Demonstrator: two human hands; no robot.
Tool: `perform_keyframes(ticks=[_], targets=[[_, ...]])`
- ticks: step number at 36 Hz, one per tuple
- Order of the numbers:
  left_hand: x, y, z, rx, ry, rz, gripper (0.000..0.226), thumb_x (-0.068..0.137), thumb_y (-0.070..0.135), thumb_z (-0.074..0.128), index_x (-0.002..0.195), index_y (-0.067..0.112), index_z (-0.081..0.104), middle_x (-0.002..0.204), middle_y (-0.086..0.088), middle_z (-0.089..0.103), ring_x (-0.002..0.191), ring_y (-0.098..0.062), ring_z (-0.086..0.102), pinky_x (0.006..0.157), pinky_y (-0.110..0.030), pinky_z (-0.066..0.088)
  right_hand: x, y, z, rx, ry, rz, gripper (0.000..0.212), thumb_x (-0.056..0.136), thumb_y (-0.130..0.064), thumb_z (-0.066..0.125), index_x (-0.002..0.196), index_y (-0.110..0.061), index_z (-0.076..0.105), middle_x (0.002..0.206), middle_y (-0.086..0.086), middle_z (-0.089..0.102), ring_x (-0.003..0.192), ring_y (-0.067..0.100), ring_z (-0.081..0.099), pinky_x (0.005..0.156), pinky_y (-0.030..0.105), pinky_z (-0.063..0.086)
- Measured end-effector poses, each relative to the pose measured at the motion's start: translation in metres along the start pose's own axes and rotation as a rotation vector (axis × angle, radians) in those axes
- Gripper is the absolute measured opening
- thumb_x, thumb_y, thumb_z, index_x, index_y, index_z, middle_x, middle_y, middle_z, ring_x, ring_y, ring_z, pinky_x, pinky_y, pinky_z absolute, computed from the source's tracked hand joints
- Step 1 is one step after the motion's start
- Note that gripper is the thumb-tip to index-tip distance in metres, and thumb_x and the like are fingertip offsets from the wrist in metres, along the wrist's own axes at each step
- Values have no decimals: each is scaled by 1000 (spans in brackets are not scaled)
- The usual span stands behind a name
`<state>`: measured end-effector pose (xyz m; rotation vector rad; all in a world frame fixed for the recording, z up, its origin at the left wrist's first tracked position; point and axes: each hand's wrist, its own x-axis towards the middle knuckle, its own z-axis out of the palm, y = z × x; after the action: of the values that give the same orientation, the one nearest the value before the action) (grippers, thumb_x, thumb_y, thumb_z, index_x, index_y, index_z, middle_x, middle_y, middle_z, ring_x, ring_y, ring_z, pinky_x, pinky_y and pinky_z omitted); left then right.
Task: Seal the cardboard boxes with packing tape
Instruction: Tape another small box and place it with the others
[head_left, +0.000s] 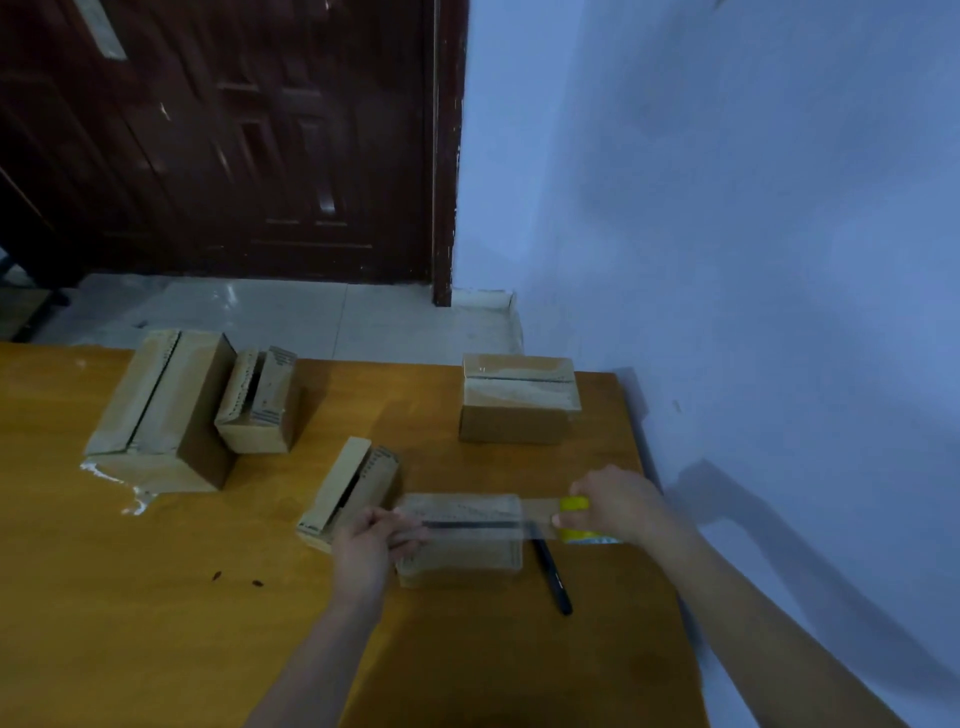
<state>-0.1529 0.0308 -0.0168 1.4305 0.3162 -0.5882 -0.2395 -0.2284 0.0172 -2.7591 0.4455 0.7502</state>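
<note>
The small cardboard box (460, 540) I am sealing sits near the table's near right part, its top seam running left to right. A strip of clear tape (537, 512) stretches across that seam from my left hand (371, 545), whose fingers press the tape end down at the box's left edge, to my right hand (610, 501), which grips the yellow tape dispenser (574, 519) just beyond the box's right edge. A black pen (553, 574) lies on the wooden table (130, 597) just right of the box. An unsealed box (353, 488) stands touching its far left corner. Further left are a large box (161, 410) and a smaller one (260, 402) side by side; a taped box (519, 397) sits at the far right.
</note>
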Motion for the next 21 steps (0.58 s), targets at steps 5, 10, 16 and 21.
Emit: perform_keyframes(ticks=[5,10,16,21], targets=[[14,0,-4,-178,-38,-75,22,95,-3,43,75,-1,51,60,-13,68,58,-21,69,79,-40,53,9,-4,13,104,0,-82,40,85,-61,52,64,-29,43,67,-8,49,68,13,52,52,26,33],[21,-7,-15,-196,-105,-130,23,98,4,41,84,-7,57,98,-29,67,93,-37,68,88,-46,50,17,-9,18,84,-32,-77,38,89,-61,46,64,-35,32,66,-12,42,60,5,43,50,24,29],[23,-10,-14,-184,-84,-103,17,97,5,41,92,-7,51,108,-34,63,99,-42,65,86,-45,54,24,-10,33,99,-44,-80,38,96,-57,32,83,-30,54,72,-8,52,63,9,49,55,24,38],[21,-11,-12,-203,-66,-96,11,98,4,41,99,-4,49,92,-24,70,92,-37,69,84,-45,55,26,-9,41,77,-33,-70,55,97,-56,30,127,-17,55,92,-8,63,81,11,58,69,26,47]])
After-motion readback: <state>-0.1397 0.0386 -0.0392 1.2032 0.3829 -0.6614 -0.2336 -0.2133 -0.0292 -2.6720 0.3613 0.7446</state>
